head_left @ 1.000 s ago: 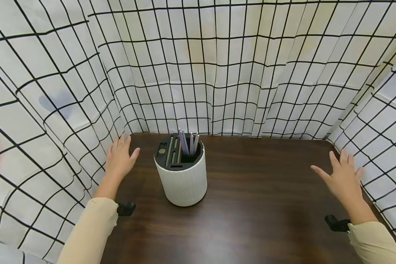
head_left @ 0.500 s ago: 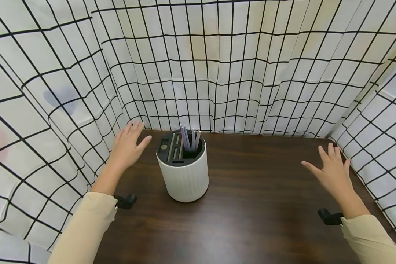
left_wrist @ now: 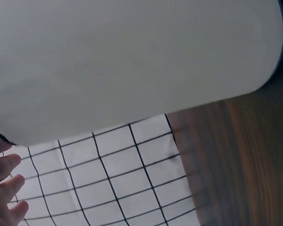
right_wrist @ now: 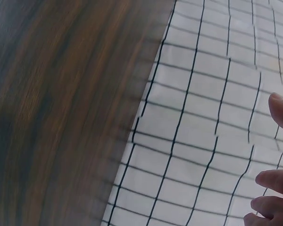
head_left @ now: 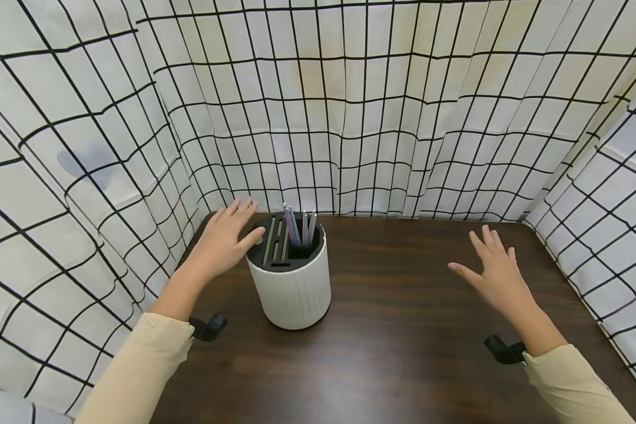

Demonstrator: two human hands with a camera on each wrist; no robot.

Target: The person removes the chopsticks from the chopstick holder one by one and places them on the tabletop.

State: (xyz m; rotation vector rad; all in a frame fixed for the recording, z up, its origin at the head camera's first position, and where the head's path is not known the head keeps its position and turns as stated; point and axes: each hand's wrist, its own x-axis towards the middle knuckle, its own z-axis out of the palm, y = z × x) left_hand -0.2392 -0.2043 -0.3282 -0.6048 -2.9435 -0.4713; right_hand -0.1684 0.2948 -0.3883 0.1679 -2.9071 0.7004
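Note:
A white ribbed knife block [head_left: 292,297] with a black slotted top stands upright on the dark wooden table, left of the middle. Several thin pale purple sticks [head_left: 304,229] poke up from its larger opening. My left hand [head_left: 219,241] is just beside the block's left side, fingers spread, its thumb overlapping the top's left edge; contact I cannot tell. In the left wrist view the block's pale wall [left_wrist: 132,66] fills the upper part, and fingertips [left_wrist: 9,186] show at the lower left. My right hand [head_left: 498,277] hovers over the table's right half, fingers spread, holding nothing.
White cloth with black grid lines [head_left: 376,135] hangs along the back and both sides of the table [head_left: 403,330]. A black wrist camera [head_left: 209,328] sits on the left wrist, another black camera [head_left: 503,350] on the right.
My left hand has moved right, from a gap away up to the block. My right hand has moved left, away from the right cloth. The block stands where it was.

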